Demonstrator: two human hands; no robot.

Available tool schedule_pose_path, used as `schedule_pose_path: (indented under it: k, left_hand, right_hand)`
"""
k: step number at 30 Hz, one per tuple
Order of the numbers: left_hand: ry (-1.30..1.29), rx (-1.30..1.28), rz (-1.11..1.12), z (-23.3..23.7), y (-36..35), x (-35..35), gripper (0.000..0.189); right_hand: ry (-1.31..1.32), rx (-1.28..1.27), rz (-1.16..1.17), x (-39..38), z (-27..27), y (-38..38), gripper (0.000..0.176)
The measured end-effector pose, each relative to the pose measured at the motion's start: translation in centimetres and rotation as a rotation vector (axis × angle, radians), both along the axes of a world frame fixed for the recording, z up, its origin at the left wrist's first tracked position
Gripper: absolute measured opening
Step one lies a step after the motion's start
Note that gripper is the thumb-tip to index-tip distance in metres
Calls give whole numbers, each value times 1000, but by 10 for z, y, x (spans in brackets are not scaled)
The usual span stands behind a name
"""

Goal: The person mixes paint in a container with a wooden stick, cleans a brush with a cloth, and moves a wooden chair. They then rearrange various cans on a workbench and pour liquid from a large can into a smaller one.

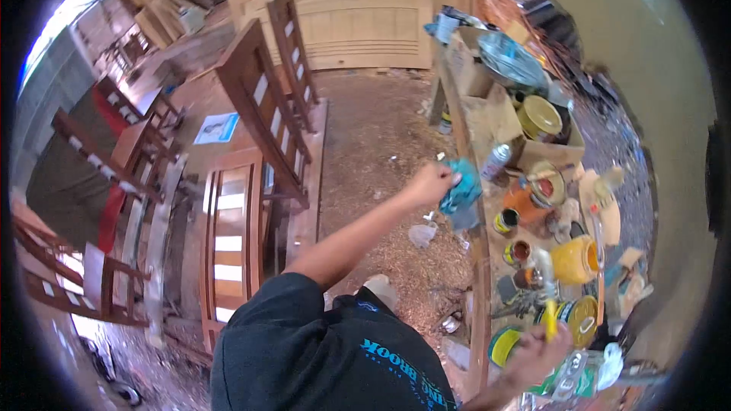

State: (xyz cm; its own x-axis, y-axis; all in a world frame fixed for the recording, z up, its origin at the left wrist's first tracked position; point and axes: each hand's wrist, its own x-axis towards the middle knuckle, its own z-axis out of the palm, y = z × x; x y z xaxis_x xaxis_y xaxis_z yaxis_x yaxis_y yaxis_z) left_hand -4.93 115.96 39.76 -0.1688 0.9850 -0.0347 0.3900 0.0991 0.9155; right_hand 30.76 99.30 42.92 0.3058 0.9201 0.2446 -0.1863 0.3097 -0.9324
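Observation:
My left hand (431, 183) reaches out over the edge of a cluttered wooden workbench (478, 259) and grips a crumpled blue cloth (462, 194). A spray can (496, 160) stands just beyond the cloth. My right hand (535, 356) is low at the near end of the bench, closed around a yellow-handled tool (548, 306) that points up over several open tins (516, 253). Its tip is blurred. A yellow jug (575, 259) stands beside that tool.
The bench holds cardboard boxes (487, 106), a metal bowl (510, 61), a yellow-lidded can (539, 117) and jars. Brown wooden furniture frames (263, 106) stand and lie at left. Sawdust covers the floor (381, 144) between them. A pale wooden panel (358, 19) leans at the back.

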Motion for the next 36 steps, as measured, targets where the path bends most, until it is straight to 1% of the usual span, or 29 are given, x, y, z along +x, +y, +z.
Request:
schedule_pose_path:
  k: [1, 3, 4, 5, 6, 8, 9, 10, 11, 12, 13, 14, 15, 18, 19, 21, 23, 24, 25, 26, 28, 31, 34, 35, 36]
  left_hand:
    - [-92, 11, 58, -18, -11, -4, 35]
    - [-253, -142, 120, -52, -27, -16, 34]
    - [-441, -148, 122, -76, -32, -20, 34]
    - [-628, -151, 120, -102, -36, -25, 34]
    - [-812, -151, 112, -118, -39, -27, 34]
    - [-1168, -223, 77, -124, -50, -30, 36]
    - [-1319, -233, 28, -117, -56, -32, 37]
    - [-1394, -228, 30, -121, -59, -34, 36]
    - [-1331, -202, -1, -145, -58, -38, 35]
    - [-1267, -180, -31, -146, -60, -45, 35]
    - [-1256, -152, -36, -148, -60, -51, 34]
    - [-1245, -129, -44, -150, -60, -54, 32]
    - [-1238, -108, -54, -142, -61, -57, 31]
    - [-1191, -163, -79, -135, -52, -68, 33]
    - [-1119, -160, -41, -132, -47, -72, 33]
    - [-988, -183, 17, -132, -37, -71, 32]
    - [-776, -87, -18, -132, -28, -74, 31]
    - [-702, -87, -16, -118, -26, -75, 26]
    - [-364, -116, -49, -161, -8, -81, 25]
    - [-390, -82, -17, -145, -8, -79, 22]
    - [-200, -42, -55, -124, -3, -82, 20]
    - [65, -63, -59, -123, 6, -84, 21]
    - [-184, 34, 18, -145, 9, -79, 19]
    - [-289, -61, 94, -152, 10, -82, 19]
    - [-391, -155, 172, -137, 11, -89, 20]
  right_hand:
    - [-67, -85, -67, -35, -14, 16, 20]
    - [-48, -207, 35, -99, -27, 46, 18]
    - [-25, -261, 111, -121, -40, 56, 17]
    - [-95, -278, 172, -134, -61, 68, 16]
    - [-162, -293, 230, -146, -82, 78, 16]
    - [-118, -314, 329, -176, -101, 86, 16]
    - [-94, -327, 378, -191, -108, 88, 16]
    - [-103, -310, 402, -201, -116, 91, 16]
    - [-112, -292, 428, -209, -124, 93, 16]
    - [-120, -276, 452, -219, -126, 94, 16]
    - [-159, -242, 480, -226, -129, 94, 16]
    - [-139, -251, 504, -233, -130, 94, 15]
    - [-123, -261, 523, -238, -129, 94, 15]
    - [-94, -285, 565, -248, -131, 99, 15]
    - [-88, -293, 575, -251, -133, 101, 14]
    - [-222, -284, 573, -259, -141, 106, 15]
    - [-337, -300, 527, -257, -155, 104, 15]
    - [-377, -299, 494, -262, -158, 105, 15]
    - [-466, -267, 431, -269, -142, 102, 15]
    - [-557, -231, 376, -279, -124, 100, 15]
    - [-472, -226, 322, -290, -115, 97, 13]
    - [-316, -287, 264, -296, -146, 98, 13]
    - [-280, -267, 230, -300, -149, 94, 12]
    - [-275, -265, 203, -299, -147, 91, 12]
    - [-269, -261, 179, -298, -138, 86, 13]
